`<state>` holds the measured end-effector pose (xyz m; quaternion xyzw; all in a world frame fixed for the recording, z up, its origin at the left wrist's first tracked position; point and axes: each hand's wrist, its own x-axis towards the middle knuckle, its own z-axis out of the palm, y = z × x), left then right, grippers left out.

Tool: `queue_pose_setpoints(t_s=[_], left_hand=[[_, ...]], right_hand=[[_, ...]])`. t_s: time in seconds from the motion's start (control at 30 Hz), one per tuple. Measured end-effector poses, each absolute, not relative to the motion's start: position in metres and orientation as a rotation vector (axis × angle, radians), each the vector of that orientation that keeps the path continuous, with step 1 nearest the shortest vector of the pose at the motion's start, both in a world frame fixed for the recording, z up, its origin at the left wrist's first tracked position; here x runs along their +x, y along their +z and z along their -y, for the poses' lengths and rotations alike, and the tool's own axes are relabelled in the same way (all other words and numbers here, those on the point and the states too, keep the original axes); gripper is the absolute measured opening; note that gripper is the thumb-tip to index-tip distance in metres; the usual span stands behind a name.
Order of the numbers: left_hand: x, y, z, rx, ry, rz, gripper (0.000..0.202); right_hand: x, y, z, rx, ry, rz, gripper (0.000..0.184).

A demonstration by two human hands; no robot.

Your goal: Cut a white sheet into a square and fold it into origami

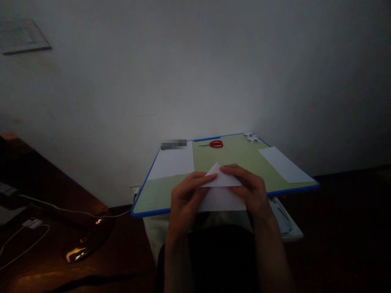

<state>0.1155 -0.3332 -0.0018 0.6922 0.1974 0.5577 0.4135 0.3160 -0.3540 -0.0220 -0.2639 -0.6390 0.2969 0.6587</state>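
Observation:
Both hands hold a white sheet of paper (224, 198) above the near edge of the table. Its upper part is folded into a triangle whose tip points away from me; a rectangular part lies below. My left hand (186, 199) pinches the left side, a finger lying along the triangle's slanted edge. On the other side, my right hand (252, 189) grips the paper with its fingers near the tip and along the right corner. Red-handled scissors (215, 144) lie on the table beyond the hands, their blades pointing left.
The pale green table (238, 152) has a blue rim and stands against a wall. White paper (174, 162) lies at its left, another white sheet (284, 165) at its right. Small paper scraps (252, 137) sit in the far right corner. A white cable (82, 212) runs at the left.

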Motion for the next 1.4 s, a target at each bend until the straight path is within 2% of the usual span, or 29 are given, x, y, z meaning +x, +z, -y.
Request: queue_pose_setpoints(t_s=[0.23,0.3,0.37,0.47,0.53,0.67,0.73,0.9,1.07,1.23,1.4], left_hand=[[0.119,0.002,0.336,1.724,1.443,-0.515,0.020],[0.122,0.002,0.337,1.686,1.473,-0.580,0.018],[0.124,0.002,0.337,1.629,1.493,-0.621,0.022],[0.126,0.001,0.339,1.522,1.461,-0.628,0.038],[0.126,0.002,0.340,1.483,1.435,-0.645,0.041],[0.123,0.003,0.339,1.543,1.467,-0.723,0.018],[0.121,0.003,0.338,1.608,1.477,-0.761,0.013],[0.121,0.000,0.336,1.664,1.482,-0.752,0.012],[0.127,-0.003,0.335,1.690,1.524,-0.711,0.021],[0.127,-0.002,0.336,1.823,1.593,-0.775,0.011],[0.126,0.004,0.339,1.992,1.625,-0.690,0.011]], right_hand=[[0.312,-0.023,0.351,-0.472,0.780,1.385,0.036],[0.309,-0.021,0.350,-0.498,0.736,1.341,0.029],[0.306,-0.019,0.349,-0.548,0.673,1.281,0.026],[0.303,-0.019,0.349,-0.594,0.636,1.180,0.035],[0.302,-0.020,0.349,-0.623,0.631,1.138,0.042],[0.304,-0.019,0.350,-0.660,0.603,1.159,0.038],[0.304,-0.016,0.350,-0.695,0.587,1.149,0.032],[0.302,-0.013,0.352,-0.750,0.553,1.128,0.021],[0.302,-0.015,0.355,-0.732,0.511,1.328,0.020],[0.304,-0.012,0.359,-0.775,0.433,1.428,0.019],[0.300,-0.005,0.363,-0.685,0.361,1.451,0.022]])
